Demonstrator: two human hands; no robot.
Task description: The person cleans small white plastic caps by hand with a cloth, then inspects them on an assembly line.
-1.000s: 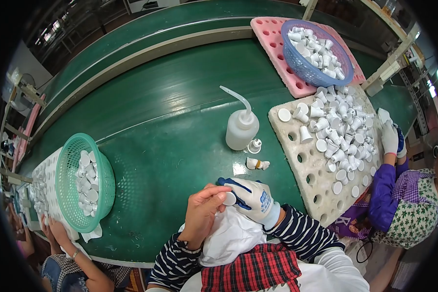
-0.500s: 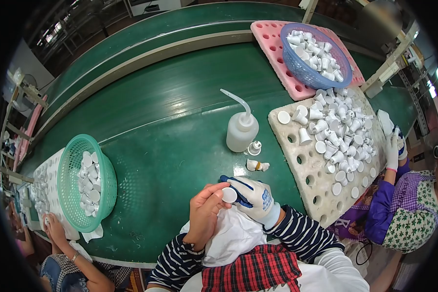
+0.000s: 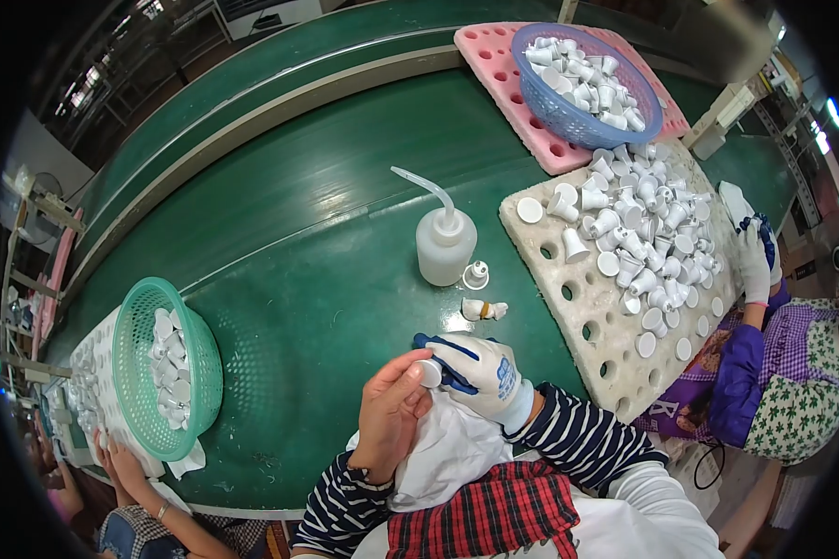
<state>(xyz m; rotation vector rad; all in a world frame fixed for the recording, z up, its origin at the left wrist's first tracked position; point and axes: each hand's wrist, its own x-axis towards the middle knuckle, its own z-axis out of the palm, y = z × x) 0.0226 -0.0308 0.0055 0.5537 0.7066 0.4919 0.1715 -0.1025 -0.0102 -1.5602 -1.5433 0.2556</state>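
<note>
In front of me, my bare left hand point(image 3: 389, 415) pinches a small white cup-shaped part point(image 3: 430, 374) by its round end. My right hand point(image 3: 480, 374), in a white glove with blue on the fingers, curls around the other side of the same part, hiding most of it. Below both hands, a white cloth point(image 3: 452, 447) is bunched over my lap. Just beyond them on the green table lie a small white bundle with a brown band point(image 3: 484, 309) and a single white part point(image 3: 476, 275), beside a squeeze bottle with a bent spout point(image 3: 446, 252).
At right, a holed off-white foam board point(image 3: 569, 270) carries a heap of white parts. Behind it, a blue basket point(image 3: 569, 116) of parts rests on pink foam point(image 3: 494, 79). A green basket point(image 3: 210, 373) holds more at left. People work on both sides.
The white part has tilted, so its round face shows narrower. Both hands stay together on it. My view has shifted slightly; the right-hand co-worker's gloved hands have moved a little.
</note>
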